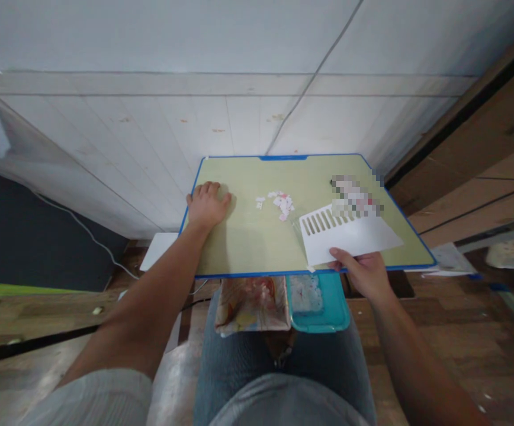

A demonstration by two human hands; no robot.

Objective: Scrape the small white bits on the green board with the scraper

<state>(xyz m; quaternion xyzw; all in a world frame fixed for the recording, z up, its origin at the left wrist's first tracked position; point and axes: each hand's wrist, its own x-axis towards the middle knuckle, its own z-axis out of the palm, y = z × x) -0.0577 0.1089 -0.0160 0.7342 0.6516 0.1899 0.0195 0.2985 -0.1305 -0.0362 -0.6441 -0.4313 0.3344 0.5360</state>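
One left hand lies spread, palm down and holding nothing, at the left edge of a blue-rimmed board. The right hand pinches a slotted white card between thumb and fingers, over the board's near right part. Small white and pinkish pieces lie scattered mid-board. Beneath the front edge, a patterned box and a teal container sit side by side.

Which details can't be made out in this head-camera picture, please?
Head view: whatever lies behind the pixelated patch, masked.
Head view: fine detail on the small white pieces, too small.
Head view: part of the right hand, hidden by the slotted white card.
Head view: teal container's far end, hidden by the board.
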